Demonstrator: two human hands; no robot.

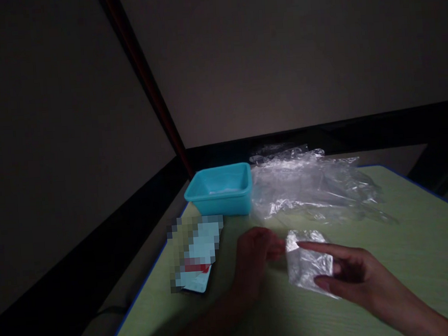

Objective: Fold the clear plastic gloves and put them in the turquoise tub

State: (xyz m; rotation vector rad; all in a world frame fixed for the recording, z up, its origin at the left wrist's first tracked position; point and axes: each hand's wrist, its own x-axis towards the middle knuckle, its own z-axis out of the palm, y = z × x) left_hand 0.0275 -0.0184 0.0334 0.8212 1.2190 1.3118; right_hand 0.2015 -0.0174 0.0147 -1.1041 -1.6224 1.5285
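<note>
Packet (303,268) of crinkled clear plastic sits right of the lower centre of the frame, its right side partly covered by fingers; whether it rests on the table (414,257) or is lifted slightly cannot be told. Glare hides its folds and any contents. Coarse pixel blocks mask most of the phone (195,282), left of the lower centre, leaving its lower end clear. In the tub (224,205), left of centre, something pale lies at the bottom, too dim to make out. The bags (305,183), right of centre, overlap so much that they cannot be counted. The table's near side is cut off by the bottom of the frame.

The right hand (356,276) comes in from the lower right corner, forearm cropped, gripping the packet with thumb low and forefinger stretched across its face; the other fingers are mostly hidden. The left hand (256,245), its forearm rising from the bottom edge, bends at the wrist, fingers partly curled toward the packet's left edge. Shadow obscures its fingertips, so I cannot tell whether they pinch the plastic.
</note>
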